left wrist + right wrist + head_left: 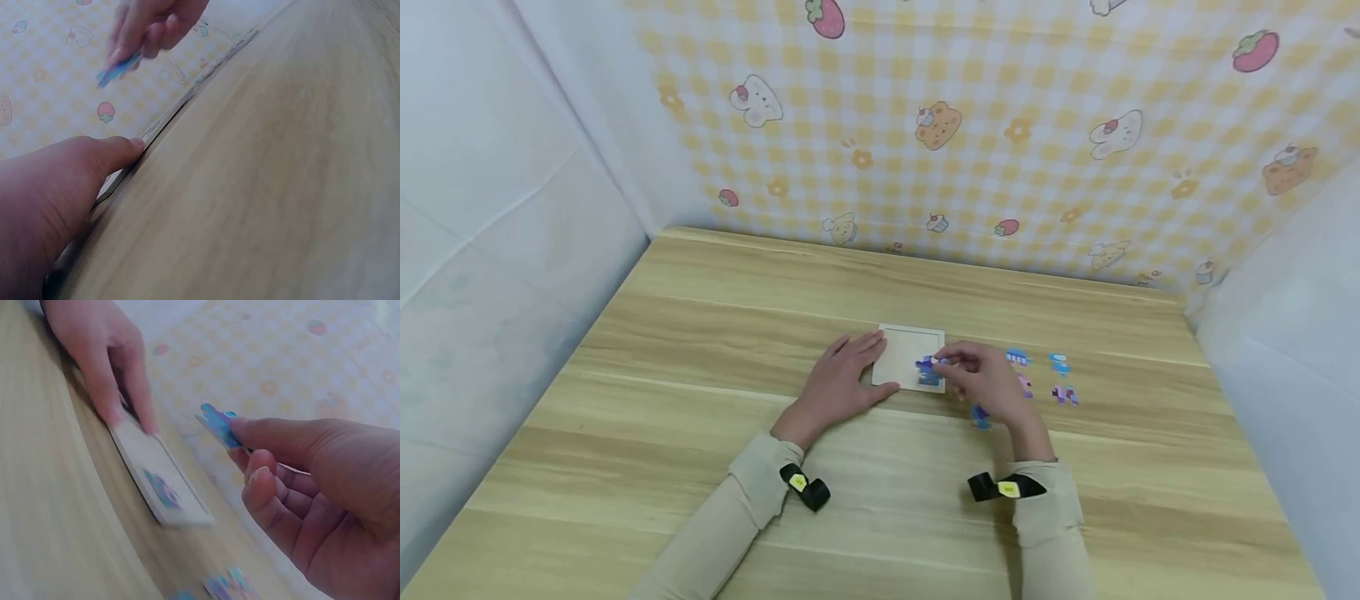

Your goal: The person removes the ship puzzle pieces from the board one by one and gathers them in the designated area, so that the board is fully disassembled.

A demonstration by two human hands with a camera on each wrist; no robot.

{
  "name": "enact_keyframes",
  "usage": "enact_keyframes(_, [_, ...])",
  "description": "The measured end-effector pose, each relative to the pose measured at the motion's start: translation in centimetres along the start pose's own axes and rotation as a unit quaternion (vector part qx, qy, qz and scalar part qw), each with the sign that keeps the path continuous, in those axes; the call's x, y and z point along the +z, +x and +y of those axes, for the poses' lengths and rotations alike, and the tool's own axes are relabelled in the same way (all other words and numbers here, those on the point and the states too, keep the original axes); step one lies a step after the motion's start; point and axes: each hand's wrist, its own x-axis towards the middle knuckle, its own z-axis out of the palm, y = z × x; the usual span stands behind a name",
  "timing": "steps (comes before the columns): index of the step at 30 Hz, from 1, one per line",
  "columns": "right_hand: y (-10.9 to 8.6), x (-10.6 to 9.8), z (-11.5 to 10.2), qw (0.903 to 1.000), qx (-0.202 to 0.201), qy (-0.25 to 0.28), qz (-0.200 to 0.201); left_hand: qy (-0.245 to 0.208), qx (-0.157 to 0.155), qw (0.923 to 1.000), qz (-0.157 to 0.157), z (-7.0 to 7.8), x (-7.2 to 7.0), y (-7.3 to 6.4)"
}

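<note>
A shallow, light wooden puzzle tray (908,348) lies on the table. My left hand (842,382) rests at its left side, fingers straight on the far corner and thumb (122,153) along the near edge. With thumb and index finger, my right hand (988,382) pinches a blue and purple jigsaw piece (215,424). That piece is held up above the tray's right side, tilted in the right wrist view. Another blue and purple jigsaw piece (161,489) lies inside the tray, in its near right corner. In the head view the right fingers partly overlap this area.
Several loose jigsaw pieces lie right of the tray, among them a blue one (1018,357), a small light-blue one (1060,363) and a pink and purple one (1065,394). One piece (981,417) sits just below my right hand. A checked curtain (880,167) hangs behind the table.
</note>
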Motion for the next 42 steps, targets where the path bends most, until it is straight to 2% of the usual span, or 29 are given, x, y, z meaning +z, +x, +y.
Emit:
enact_keyframes(6, [-4.4,-4.8,2.5,0.9996,0.016,-0.009,0.02,-0.001,-0.002,1.0,-0.001,-0.1,0.0,-0.1])
enact_keyframes(11, [-8.1,-8.3,4.5,0.9969,0.071,-0.025,0.02,-0.001,0.0,1.0,-0.002,-0.1,0.0,-0.1])
enact_keyframes(14, [-9.3,-9.4,5.1,0.9953,0.088,-0.035,0.015,-0.002,0.001,1.0,0.001,-0.2,0.0,-0.1])
enact_keyframes(21, [-9.5,-9.6,5.7,0.9958,0.081,-0.044,-0.001,-0.005,0.001,1.0,0.005,-0.2,0.1,-0.1])
enact_keyframes(28, [-9.1,-9.0,6.2,0.994,0.061,-0.09,0.014,-0.005,0.004,1.0,0.004,-0.3,0.4,0.0])
enact_keyframes(42, [-8.4,-8.6,6.8,0.99,0.076,-0.114,0.033,-0.002,0.012,0.9998,0.013,-0.4,0.6,0.2])
